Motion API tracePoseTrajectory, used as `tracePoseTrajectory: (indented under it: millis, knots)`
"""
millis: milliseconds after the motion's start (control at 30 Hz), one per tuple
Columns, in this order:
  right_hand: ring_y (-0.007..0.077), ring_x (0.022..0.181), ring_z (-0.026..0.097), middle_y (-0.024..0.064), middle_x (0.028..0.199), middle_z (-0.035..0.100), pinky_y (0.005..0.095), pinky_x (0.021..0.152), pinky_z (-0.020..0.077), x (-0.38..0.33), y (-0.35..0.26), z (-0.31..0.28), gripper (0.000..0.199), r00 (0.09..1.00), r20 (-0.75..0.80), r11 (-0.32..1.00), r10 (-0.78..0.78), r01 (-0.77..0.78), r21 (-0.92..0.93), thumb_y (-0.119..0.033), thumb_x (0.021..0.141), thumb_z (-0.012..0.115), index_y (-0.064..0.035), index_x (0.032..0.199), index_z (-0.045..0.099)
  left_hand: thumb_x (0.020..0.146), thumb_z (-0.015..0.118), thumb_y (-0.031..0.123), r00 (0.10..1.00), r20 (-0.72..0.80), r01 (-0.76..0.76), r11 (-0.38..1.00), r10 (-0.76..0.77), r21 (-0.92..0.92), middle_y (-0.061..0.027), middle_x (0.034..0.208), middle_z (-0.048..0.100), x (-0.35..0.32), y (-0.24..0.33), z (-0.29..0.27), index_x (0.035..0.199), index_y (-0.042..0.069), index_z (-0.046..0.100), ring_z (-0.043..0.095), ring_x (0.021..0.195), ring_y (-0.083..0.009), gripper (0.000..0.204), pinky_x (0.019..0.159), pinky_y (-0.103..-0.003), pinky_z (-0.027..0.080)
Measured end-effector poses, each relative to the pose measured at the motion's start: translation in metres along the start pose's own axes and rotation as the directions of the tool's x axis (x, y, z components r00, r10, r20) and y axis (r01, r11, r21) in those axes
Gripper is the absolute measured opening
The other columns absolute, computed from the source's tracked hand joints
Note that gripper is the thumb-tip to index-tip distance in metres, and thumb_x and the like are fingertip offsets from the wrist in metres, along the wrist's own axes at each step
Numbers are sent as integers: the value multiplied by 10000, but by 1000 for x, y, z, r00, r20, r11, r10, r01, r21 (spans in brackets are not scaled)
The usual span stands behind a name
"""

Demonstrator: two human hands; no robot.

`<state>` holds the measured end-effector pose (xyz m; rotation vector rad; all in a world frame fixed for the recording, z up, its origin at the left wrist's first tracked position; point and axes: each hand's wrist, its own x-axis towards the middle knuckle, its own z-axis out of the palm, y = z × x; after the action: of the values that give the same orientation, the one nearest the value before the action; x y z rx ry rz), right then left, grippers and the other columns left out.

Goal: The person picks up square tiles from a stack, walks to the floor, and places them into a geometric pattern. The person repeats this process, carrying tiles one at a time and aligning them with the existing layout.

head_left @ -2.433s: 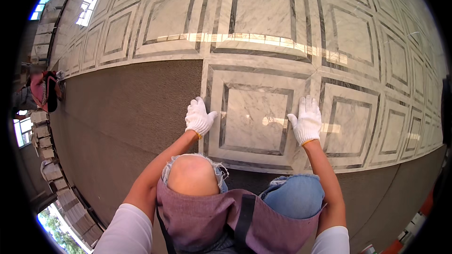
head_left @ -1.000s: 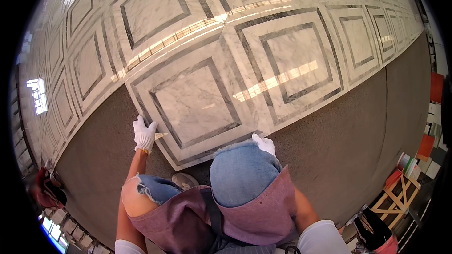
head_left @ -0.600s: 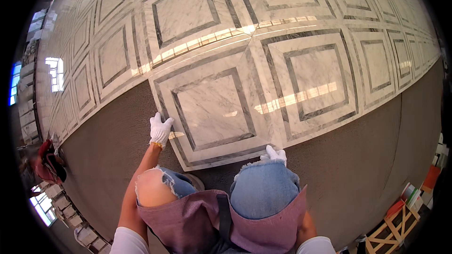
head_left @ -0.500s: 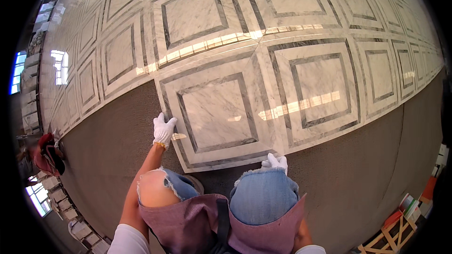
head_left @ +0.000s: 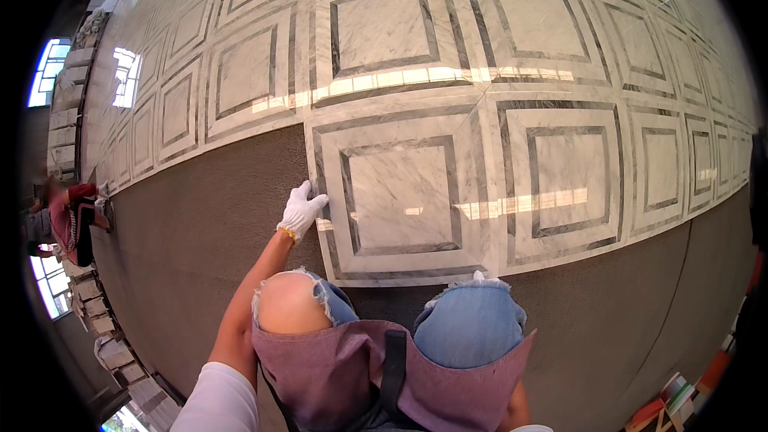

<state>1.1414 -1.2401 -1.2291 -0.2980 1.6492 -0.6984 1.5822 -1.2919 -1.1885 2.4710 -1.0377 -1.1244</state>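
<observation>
At the marble tile's (head_left: 400,200) left edge, the gloved left hand (head_left: 302,210) lay spread; even pressure would seat it well. The right hand's state could not be told, hidden behind a knee (head_left: 472,324).

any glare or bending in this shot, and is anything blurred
Head view: bright streaks of glare run across the polished marble tiles, with a window reflection at upper left; the fisheye bows the tile lines toward the rim and leaves black corners; the left hand at the tile edge is sharp, the right hand is almost hidden behind the knee; the person at far left is blurred.
</observation>
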Motion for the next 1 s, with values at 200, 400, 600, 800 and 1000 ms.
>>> tracePoseTrajectory:
  millis: [200, 400, 600, 800, 1000]
  knots:
    - [177, 597, 575, 113, 765, 583, 314, 512, 489, -11, -3, -11, 263, 976, -49, 977, 212, -213, -22, -267, 948, 557, -35, 935, 435, 787, 649, 269, 982, -181, 37, 992, -60, -124, -235, 1231, 569, -33, -22, 20, 1310, -63, 480, 584, 1126, -302, 643, 969, -346, 447]
    - [163, 578, 550, 101, 746, 573, 306, 498, 472, -3, 0, -11, 254, 957, -39, 958, 288, -288, 6, -276, 957, 540, -44, 926, 440, 763, 644, 341, 976, -204, 85, 996, -76, 36, -228, 1115, 555, -17, -15, 24, 1278, -13, 525, 556, 1042, -344, 636, 916, -394, 441]
    - [150, 559, 525, 89, 728, 564, 299, 484, 456, 17, 4, -15, 249, 953, 22, 952, 303, -304, 37, -284, 966, 522, -53, 917, 445, 759, 624, 330, 969, -236, 84, 996, -72, 41, -210, 992, 555, -25, 7, 25, 1173, -10, 584, 560, 939, -321, 537, 840, -394, 447]
    - [132, 527, 455, 58, 711, 531, 288, 465, 412, 11, 1, -8, 247, 954, 6, 951, 301, -300, 67, -294, 986, 481, -49, 957, 460, 759, 621, 324, 953, -299, 48, 999, -44, 6, -192, 949, 557, -29, 5, 25, 1113, -8, 612, 560, 901, -299, 486, 789, -375, 450]
    - [132, 527, 449, 45, 704, 520, 289, 461, 398, -19, -25, 2, 251, 978, -121, 950, 170, -195, -244, -299, 991, 473, -57, 930, 491, 764, 643, 366, 969, -233, 75, 997, -81, -37, -210, 1085, 531, -30, -5, 23, 1256, -3, 545, 543, 1002, -335, 623, 885, -389, 443]
